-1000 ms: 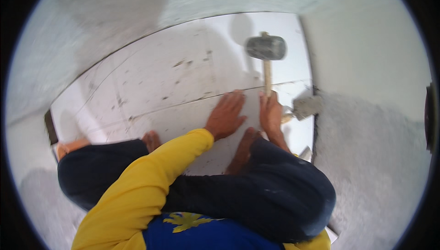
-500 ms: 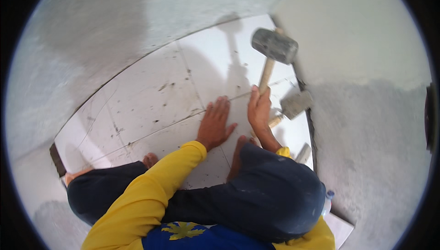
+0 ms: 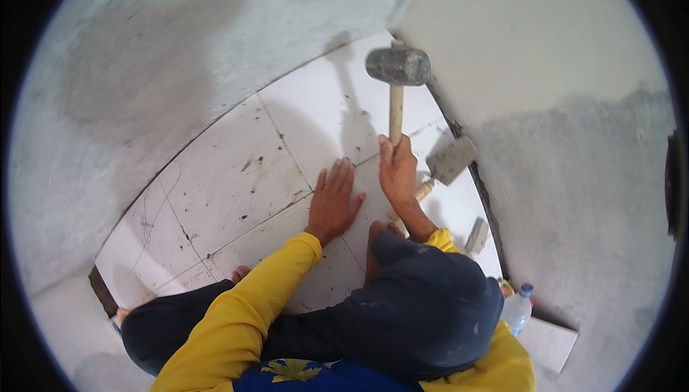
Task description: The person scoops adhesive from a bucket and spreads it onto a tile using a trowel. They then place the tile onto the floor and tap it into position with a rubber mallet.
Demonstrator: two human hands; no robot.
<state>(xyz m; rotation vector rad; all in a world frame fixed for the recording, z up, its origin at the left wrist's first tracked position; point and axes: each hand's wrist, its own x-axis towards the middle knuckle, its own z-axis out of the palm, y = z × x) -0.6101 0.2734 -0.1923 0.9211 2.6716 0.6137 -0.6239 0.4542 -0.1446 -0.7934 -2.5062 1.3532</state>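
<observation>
My right hand (image 3: 398, 175) is wrapped round the wooden handle of a rubber mallet (image 3: 398, 67). The mallet's dark, grey-smeared head is raised above the white floor tiles (image 3: 316, 133), and its shadow falls on the tiles to the left. My left hand (image 3: 334, 202) lies flat with fingers stretched out, pressed on the tiles close to where joint lines meet. Just right of my right hand, a trowel (image 3: 451, 161) with a mortar-coated blade and wooden handle rests on the tiles.
A small grey block (image 3: 476, 235) lies near the right wall (image 3: 567, 198). Behind it stand a clear bottle (image 3: 517, 309) with a blue cap and a loose white tile (image 3: 547, 342). Thin wire or string (image 3: 148, 223) curls on the left tiles. A dark gap runs along the right wall.
The view has shifted slightly, bringing more of the bottle into sight. The mallet has turned more upright in my right hand. My left hand stays flat on the tiles.
</observation>
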